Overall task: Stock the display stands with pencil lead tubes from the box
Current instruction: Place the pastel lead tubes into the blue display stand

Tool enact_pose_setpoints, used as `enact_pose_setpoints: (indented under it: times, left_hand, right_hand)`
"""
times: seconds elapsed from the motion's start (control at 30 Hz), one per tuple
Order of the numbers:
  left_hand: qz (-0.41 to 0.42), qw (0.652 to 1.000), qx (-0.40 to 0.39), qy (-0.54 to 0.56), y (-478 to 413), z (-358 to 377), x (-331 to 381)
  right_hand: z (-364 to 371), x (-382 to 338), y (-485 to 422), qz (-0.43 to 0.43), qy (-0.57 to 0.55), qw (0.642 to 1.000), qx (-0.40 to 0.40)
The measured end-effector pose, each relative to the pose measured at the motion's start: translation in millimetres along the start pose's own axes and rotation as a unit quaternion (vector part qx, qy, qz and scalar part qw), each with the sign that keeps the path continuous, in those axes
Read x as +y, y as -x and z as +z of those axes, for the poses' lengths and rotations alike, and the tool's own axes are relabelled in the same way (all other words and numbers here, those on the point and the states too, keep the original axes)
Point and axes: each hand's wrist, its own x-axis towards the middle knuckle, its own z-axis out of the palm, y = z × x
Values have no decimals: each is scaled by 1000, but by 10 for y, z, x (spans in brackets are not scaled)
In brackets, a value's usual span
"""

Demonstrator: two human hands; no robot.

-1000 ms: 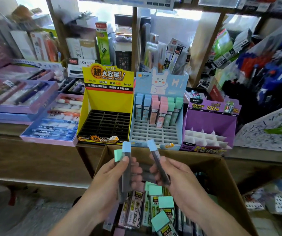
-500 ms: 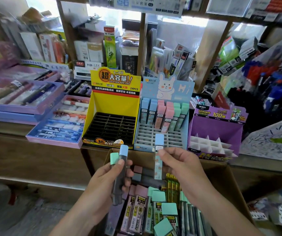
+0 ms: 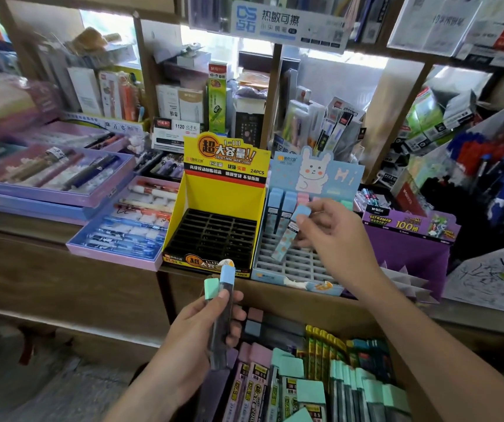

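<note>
Pinching a pastel tube with a blue cap (image 3: 288, 236) between thumb and fingertips, the right hand (image 3: 336, 239) hovers over the blue rabbit stand (image 3: 293, 264), just in front of the stocked back rows (image 3: 278, 208) of blue and pink caps. That tube is tilted, not upright: its cap points up and right toward the palm, its base down and left toward the open grid cells, close above them but, as far as I can tell, not yet inside any. My reading is that the coming move turns on this axis, since the base must swing under the cap until the tube stands plumb over a free cell before it goes down. The left hand (image 3: 196, 336) is lower and nearer the person, above the cardboard box (image 3: 330, 315), its fingers curled round 2 more tubes held upright: a dark tube with a blue cap (image 3: 223, 321) and a green-capped tube (image 3: 211, 288) behind it. The right hand is clearly the nearer to the rabbit stand; the empty black grid of the yellow stand (image 3: 214, 193) lies just up from the left hand
</note>
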Motion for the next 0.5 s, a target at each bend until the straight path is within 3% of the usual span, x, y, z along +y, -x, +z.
enact_pose_setpoints:
  times: [0.5]
  left_hand:
    - [4, 999, 5, 32, -50, -31, -23]
  right_hand:
    - [10, -83, -529, -65, 183, 981, 10]
